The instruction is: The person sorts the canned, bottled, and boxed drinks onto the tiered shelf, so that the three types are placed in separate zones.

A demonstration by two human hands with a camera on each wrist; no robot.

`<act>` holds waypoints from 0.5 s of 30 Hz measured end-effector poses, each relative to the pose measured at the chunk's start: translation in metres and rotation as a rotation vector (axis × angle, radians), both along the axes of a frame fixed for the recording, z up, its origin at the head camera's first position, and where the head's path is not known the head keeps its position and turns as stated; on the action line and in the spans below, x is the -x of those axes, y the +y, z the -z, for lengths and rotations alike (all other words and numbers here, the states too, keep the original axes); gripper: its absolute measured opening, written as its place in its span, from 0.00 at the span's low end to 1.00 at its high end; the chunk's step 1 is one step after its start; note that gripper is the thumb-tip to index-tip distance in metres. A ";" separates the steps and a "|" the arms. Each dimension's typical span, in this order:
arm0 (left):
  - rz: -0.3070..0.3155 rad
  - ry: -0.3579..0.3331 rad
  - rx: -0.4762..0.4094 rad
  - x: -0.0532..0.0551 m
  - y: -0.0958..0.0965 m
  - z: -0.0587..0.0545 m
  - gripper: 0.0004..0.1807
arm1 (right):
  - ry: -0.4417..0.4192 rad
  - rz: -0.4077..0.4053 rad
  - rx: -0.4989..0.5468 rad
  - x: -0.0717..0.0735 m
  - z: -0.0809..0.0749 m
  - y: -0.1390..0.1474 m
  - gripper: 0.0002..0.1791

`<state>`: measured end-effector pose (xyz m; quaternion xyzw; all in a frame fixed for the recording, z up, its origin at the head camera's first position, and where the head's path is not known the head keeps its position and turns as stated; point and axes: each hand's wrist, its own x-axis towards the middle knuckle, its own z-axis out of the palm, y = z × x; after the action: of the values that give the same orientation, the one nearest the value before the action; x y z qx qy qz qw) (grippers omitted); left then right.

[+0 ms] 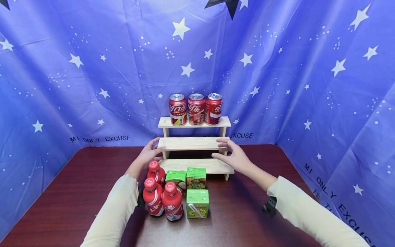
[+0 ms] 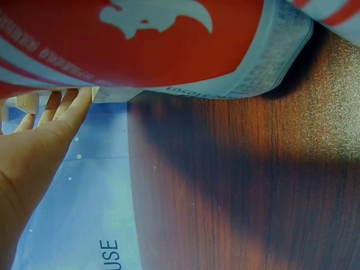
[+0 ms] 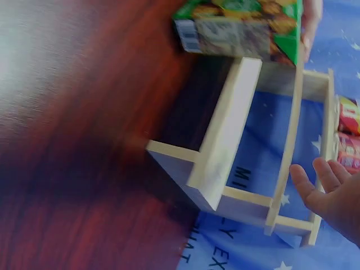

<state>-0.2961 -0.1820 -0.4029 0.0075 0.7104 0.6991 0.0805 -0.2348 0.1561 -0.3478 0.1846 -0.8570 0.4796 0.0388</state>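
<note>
A pale wooden three-step display rack [image 1: 191, 143] stands on the table. My left hand [image 1: 148, 154] is at the left end of its middle step, fingers extended against the wood. At the right end, my right hand [image 1: 236, 157] has its fingers loosely spread around the step's edge; whether they touch is unclear. Three red cola cans [image 1: 196, 111] stand upright in a row on the top step. In front of the rack are three red bottles [image 1: 173, 204] at left and three green drink cartons [image 1: 197, 204] beside them. One bottle [image 2: 169, 50] looms close in the left wrist view.
The dark red-brown table [image 1: 92, 192] has its back edge just behind the rack. A blue curtain [image 1: 123, 68] with white stars surrounds the table at the back and sides. The bottles stand close to my left forearm.
</note>
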 end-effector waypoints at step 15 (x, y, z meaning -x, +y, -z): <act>-0.001 -0.004 0.014 -0.002 0.000 -0.003 0.39 | -0.059 -0.274 -0.001 -0.050 0.030 -0.005 0.31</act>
<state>-0.2940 -0.1817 -0.4001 0.0053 0.7151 0.6942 0.0818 -0.1851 0.1510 -0.3777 0.2857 -0.8248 0.4852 -0.0521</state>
